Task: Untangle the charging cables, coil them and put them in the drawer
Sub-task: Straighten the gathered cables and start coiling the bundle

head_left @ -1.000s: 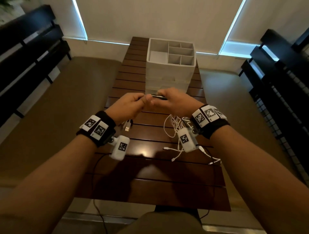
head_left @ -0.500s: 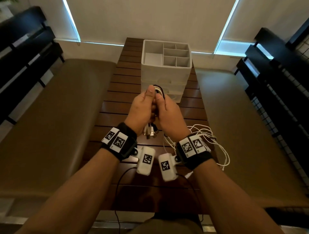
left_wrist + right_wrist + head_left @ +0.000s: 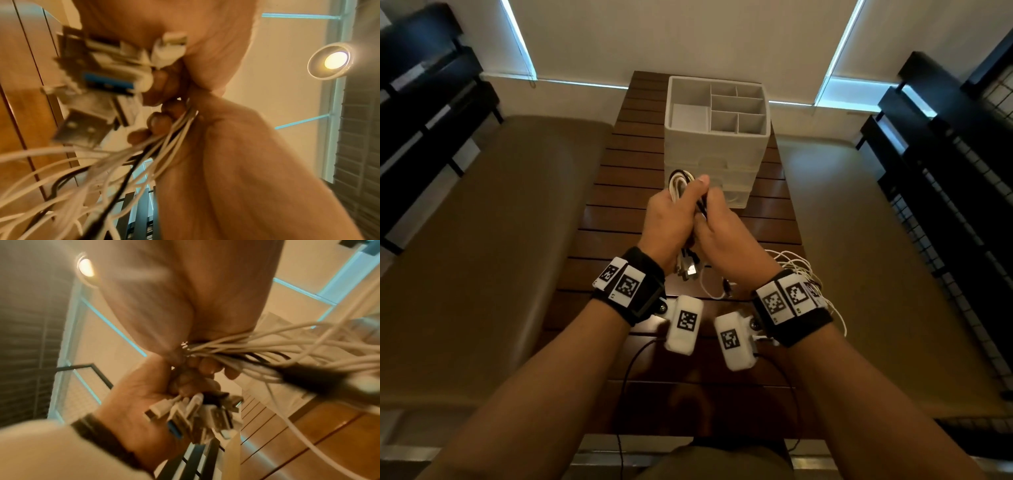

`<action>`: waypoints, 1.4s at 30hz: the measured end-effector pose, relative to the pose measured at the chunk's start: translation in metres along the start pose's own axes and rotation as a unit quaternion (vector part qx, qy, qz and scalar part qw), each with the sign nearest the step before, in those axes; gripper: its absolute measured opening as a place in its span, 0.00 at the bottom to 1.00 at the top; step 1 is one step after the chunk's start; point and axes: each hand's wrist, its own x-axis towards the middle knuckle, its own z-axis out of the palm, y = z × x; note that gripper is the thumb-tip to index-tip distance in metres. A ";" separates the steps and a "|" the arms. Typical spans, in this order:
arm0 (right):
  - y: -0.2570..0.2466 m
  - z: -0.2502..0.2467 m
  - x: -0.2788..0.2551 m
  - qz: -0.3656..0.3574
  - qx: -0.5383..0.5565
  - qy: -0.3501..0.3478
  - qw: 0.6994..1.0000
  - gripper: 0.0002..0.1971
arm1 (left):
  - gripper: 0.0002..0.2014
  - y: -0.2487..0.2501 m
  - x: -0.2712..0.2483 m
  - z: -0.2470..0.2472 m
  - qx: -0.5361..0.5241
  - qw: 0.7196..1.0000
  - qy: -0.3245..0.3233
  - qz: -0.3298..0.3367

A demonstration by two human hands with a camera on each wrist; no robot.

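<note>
Between both hands, raised above the bench (image 3: pixel 767 192), we have the charging cables (image 3: pixel 679 185) as one bundle, long axis roughly vertical: loop end sticks up past the left thumb, plug ends (image 3: pixel 688 269) hang below the left palm. Left hand (image 3: pixel 671 222) is curled round the bundle; right hand (image 3: pixel 726 236) presses in beside it, fingers closed on the strands where they leave toward the loose white tangle (image 3: pixel 801 270) on the bench at right. The drawer unit (image 3: pixel 717 156) sits straight ahead, just beyond the hands, about equally near both; our guess is the right hand frees first. Drawer fronts are half hidden behind the hands, so we can't tell if any is open. Wrist views are blurred; cable count unreadable, and how tangled the bundle still is inside the fists isn't visible.
</note>
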 end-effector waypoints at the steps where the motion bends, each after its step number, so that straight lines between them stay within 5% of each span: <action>1: 0.000 -0.004 -0.004 -0.002 0.020 0.004 1.000 0.12 | 0.16 0.001 0.001 0.001 -0.010 1.000 0.008 0.003; 5: 0.007 -0.006 -0.015 0.004 0.014 0.022 1.000 0.10 | 0.14 0.001 0.002 0.004 -0.052 0.998 0.039 -0.005; 9: 0.005 0.004 -0.017 -0.012 -0.047 0.044 0.998 0.07 | 0.16 0.002 -0.003 0.008 -0.061 0.998 -0.003 0.017; 13: -0.004 0.008 -0.015 -0.034 -0.068 0.057 0.995 0.16 | 0.18 0.010 -0.005 0.004 -0.043 0.999 -0.032 0.007; 21: 0.005 0.012 -0.029 -0.051 0.005 0.064 0.997 0.05 | 0.16 0.010 -0.003 0.003 0.005 0.999 -0.013 0.035; 27: 0.026 0.013 -0.036 -0.027 -0.043 0.064 0.997 0.04 | 0.15 0.010 -0.001 -0.002 -0.011 0.998 -0.049 0.023; 33: 0.027 0.017 -0.035 -0.053 -0.061 0.050 0.996 0.07 | 0.13 0.005 -0.001 0.000 -0.104 0.988 -0.099 -0.051; 42: 0.040 0.002 -0.040 -0.024 -0.017 0.028 0.999 0.13 | 0.17 0.007 -0.001 0.003 -0.200 0.977 -0.074 -0.023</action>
